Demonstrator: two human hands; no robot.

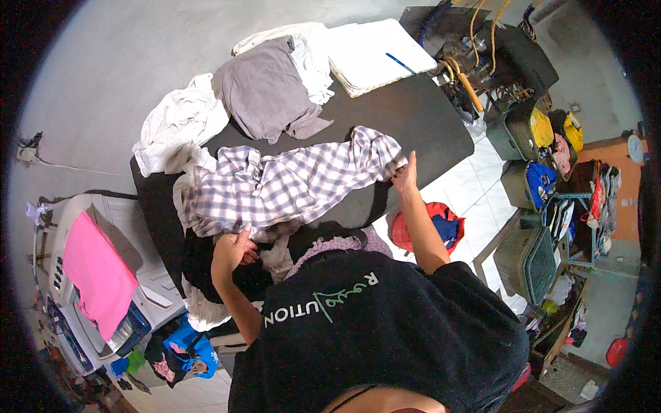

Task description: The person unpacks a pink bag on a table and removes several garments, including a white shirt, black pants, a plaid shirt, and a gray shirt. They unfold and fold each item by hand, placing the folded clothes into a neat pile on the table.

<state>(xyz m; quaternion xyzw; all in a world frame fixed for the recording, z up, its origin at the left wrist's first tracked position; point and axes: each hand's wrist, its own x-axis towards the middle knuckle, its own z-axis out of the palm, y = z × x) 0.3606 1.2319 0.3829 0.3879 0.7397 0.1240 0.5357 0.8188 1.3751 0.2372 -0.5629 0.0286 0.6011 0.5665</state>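
Note:
A plaid cloth garment [289, 180] in white and dark grey-blue checks lies stretched and creased across the dark table [408, 113]. My right hand [407, 173] grips its right end, thumb pointing up and away from me. At the near left edge of the garment is my left hand [235, 252], its thumb over the cloth and its fingers curled beneath. Below the left hand, black cloth [199, 258] and pale cloth [204, 310] hang over the table's near side. The garment's underside is hidden.
Beyond the garment sit a grey folded cloth [266, 88], a white cloth heap [181, 118], and a paper stack [377, 57] with a blue pen [400, 64]. A washing machine [119, 217] under pink cloth [95, 273] stands left. Right are a red bag [454, 219] and baskets [521, 260].

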